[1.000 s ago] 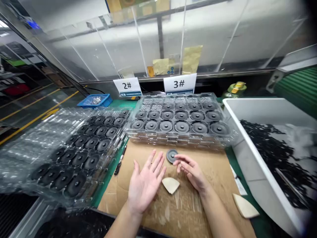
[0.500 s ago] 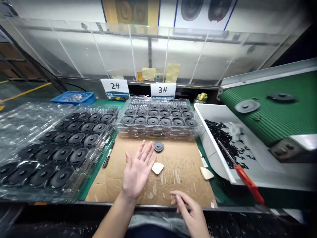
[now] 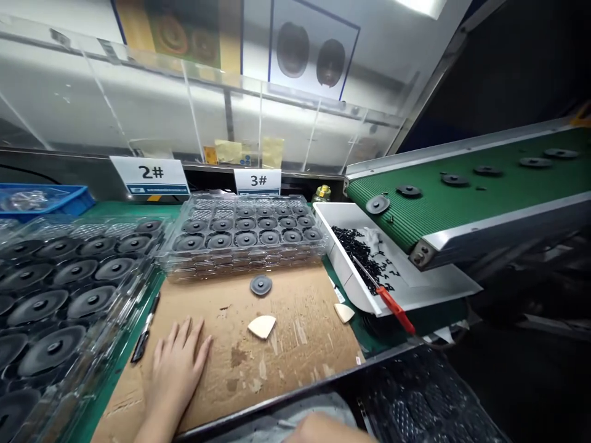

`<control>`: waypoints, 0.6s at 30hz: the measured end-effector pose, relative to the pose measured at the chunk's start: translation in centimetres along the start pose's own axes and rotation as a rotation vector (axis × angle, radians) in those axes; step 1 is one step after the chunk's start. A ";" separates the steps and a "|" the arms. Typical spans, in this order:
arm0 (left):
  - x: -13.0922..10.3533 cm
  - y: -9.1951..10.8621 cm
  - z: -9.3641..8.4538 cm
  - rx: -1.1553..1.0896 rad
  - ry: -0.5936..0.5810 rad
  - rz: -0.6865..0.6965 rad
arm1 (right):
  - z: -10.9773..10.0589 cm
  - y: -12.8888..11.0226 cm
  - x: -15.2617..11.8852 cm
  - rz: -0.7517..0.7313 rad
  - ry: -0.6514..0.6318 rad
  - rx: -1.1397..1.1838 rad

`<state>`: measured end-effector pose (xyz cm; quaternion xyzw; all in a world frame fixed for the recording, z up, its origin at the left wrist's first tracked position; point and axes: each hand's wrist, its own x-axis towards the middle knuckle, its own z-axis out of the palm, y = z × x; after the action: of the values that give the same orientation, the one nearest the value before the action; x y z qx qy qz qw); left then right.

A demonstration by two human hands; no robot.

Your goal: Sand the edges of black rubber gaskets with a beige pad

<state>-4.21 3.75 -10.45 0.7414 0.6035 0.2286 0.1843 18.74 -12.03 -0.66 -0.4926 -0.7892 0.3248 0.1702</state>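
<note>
My left hand [image 3: 178, 369] lies palm down on the cardboard sheet [image 3: 295, 375], fingers stretched out, with nothing under it that I can see. Only the blurred back of my right hand [image 3: 323, 429] shows at the bottom edge; its fingers are hidden. A round dark grey part [image 3: 261, 284] with a raised centre rests near the cardboard's far edge. Closer to me is a cream wedge-shaped pad [image 3: 262, 327]. A black marker pen [image 3: 145, 332] lies left of my left hand.
Clear trays of round parts stand at the left [image 3: 50, 344] and back [image 3: 244, 255]. To the right, a white bin [image 3: 344, 271] holds small black pieces and a red-handled screwdriver [image 3: 394, 307]. A green conveyor [image 3: 429, 209] carries several parts. Another wedge pad [image 3: 344, 312] lies near the bin.
My left hand has turned from palm up in the air to flat on the cardboard. The right hand has dropped toward the bottom edge. The view has swung right, showing more conveyor.
</note>
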 end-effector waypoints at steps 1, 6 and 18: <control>-0.2 -0.4 0.3 0.034 0.000 0.025 | -1.8 0.1 0.0 0.004 0.009 -0.045; -0.4 -1.7 0.4 0.137 0.015 0.112 | -13.7 2.1 2.6 0.192 0.309 -0.416; -0.4 -3.4 0.9 0.099 0.068 0.182 | -29.1 12.6 6.3 0.666 0.754 -1.016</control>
<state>-6.54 4.05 -13.14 0.7931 0.5501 0.2394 0.1051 41.38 7.47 11.76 -0.8045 -0.5381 -0.2409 0.0727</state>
